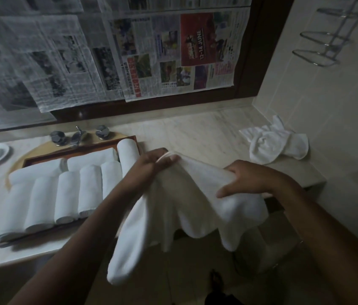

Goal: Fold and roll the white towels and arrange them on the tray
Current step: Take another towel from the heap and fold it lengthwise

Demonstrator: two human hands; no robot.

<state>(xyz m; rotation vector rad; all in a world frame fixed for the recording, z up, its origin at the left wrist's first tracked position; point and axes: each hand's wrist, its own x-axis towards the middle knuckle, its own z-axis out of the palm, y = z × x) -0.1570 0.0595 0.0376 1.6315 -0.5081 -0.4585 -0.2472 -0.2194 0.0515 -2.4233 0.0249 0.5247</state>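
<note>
- Marble worktop (195,130) below newspaper sheets (173,51) carries a wooden tray (41,159) filled with rolled towels (68,194)
- Your left grip (154,164) pinches the top edge of a white towel (195,199); your right grip (250,179) clutches it alongside
- It hangs loose over the worktop's front edge
- A crumpled towel (277,144) lies far right

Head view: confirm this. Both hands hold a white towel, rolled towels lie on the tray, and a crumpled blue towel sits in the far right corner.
Wrong colour: the head view shows the crumpled towel is white, not blue. The left hand and right hand do hold a white towel, and rolled towels lie on the tray.
</note>
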